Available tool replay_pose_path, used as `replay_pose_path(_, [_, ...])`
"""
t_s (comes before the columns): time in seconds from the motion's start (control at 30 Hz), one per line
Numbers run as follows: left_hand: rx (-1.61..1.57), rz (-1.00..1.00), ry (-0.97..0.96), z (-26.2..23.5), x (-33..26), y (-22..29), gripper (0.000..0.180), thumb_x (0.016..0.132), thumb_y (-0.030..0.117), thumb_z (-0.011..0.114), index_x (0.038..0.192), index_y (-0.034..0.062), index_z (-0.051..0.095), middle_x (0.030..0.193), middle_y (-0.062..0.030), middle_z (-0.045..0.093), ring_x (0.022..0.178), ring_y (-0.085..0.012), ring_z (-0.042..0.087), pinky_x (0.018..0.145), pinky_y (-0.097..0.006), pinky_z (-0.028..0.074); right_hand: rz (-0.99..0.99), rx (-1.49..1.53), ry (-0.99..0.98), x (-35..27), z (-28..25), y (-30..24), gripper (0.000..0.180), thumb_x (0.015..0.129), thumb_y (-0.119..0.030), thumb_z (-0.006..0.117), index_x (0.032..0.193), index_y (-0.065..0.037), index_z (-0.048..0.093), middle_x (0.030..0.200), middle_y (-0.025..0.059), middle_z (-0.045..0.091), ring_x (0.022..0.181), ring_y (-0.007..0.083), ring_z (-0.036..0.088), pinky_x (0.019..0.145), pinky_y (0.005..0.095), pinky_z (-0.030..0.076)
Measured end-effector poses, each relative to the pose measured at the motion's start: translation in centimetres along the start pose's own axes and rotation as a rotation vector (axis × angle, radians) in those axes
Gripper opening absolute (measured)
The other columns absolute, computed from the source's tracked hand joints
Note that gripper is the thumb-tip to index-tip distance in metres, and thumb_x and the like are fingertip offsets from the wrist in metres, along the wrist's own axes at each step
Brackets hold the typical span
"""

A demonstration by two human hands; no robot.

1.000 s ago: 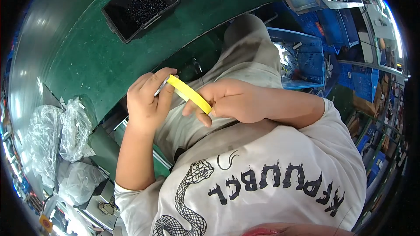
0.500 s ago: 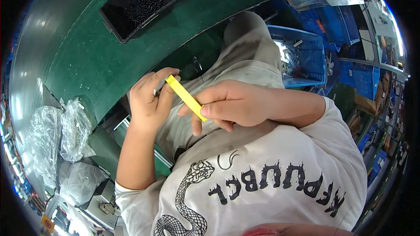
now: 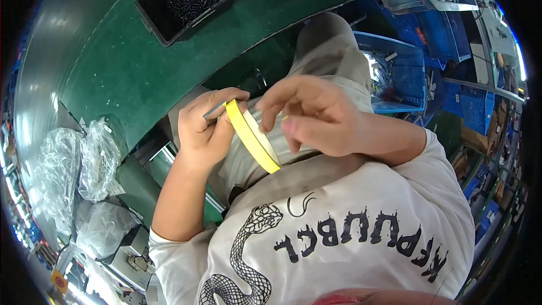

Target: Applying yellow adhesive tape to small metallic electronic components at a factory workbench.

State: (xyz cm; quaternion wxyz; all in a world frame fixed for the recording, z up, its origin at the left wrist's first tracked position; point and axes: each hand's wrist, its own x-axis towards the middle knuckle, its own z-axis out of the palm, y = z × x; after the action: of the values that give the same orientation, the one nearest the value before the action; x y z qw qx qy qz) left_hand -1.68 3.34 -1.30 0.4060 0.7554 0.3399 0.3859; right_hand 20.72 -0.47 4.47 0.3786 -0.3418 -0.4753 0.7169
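Hands at work over a lap, below the edge of a green-topped worktop (image 3: 113, 62): the left hand (image 3: 206, 130) is closed around a small grey metal part (image 3: 213, 112) and pinches the upper end of a thin yellow roll of tape (image 3: 252, 135), seen edge-on. The right hand (image 3: 316, 116) hovers loosely open just beside the roll, fingers curled, gripping nothing that can be made out. A black tray of dark screws (image 3: 186, 0) sits well apart on the worktop; clear plastic bags (image 3: 73, 164) lie to the left. Judging by the pose, a firm left-hand pinch and a taut pull would keep the tape straight and unwrinkled.
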Motion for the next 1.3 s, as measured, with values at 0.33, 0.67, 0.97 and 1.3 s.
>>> replay_pose_path(0.33, [-0.423,-0.337,0.115,0.6,-0.4,2.0,0.010,0.089,0.005,0.066,0.083,-0.0029,0.068,0.089,-0.0104,0.070,0.064,-0.0084,0.057,0.057,-0.023,0.045,-0.097,-0.242,0.012,0.3,-0.8,0.0,0.018,0.085,0.009,0.057,0.097,0.002,0.069,0.089,0.0119,0.068,0.068,0.0111,0.065,0.058,0.0221,0.052])
replay_pose_path(0.67, [-0.500,-0.322,0.053,0.5,-0.3,2.3,0.010,0.090,0.004,0.065,0.090,-0.0049,0.068,0.083,-0.0081,0.067,0.062,-0.0075,0.055,0.055,-0.023,0.043,-0.277,-0.299,0.027,0.8,-1.1,1.0,0.018,0.078,0.008,0.071,0.094,0.003,0.072,0.083,0.0128,0.070,0.069,0.0154,0.068,0.060,0.0245,0.052])
replay_pose_path(0.97, [-0.456,-0.296,0.039,0.4,-0.1,2.5,0.010,0.086,0.001,0.066,0.093,-0.0050,0.068,0.075,-0.0063,0.065,0.064,-0.0100,0.058,0.058,-0.023,0.045,-0.064,-0.200,0.088,0.6,-1.1,0.3,0.008,0.085,0.000,0.068,0.078,0.003,0.068,0.075,0.0100,0.067,0.063,0.0130,0.062,0.056,0.0250,0.048])
replay_pose_path(1.3, [-0.190,-0.132,-0.007,0.1,0.1,0.7,0.012,0.089,0.005,0.062,0.096,-0.0022,0.068,0.091,-0.0116,0.070,0.073,-0.0172,0.066,0.066,-0.026,0.051,0.316,-0.047,-0.037,0.9,-0.3,-0.8,0.020,0.096,-0.016,0.050,0.104,-0.001,0.061,0.088,0.0011,0.061,0.075,0.0055,0.052,0.065,0.0217,0.041])
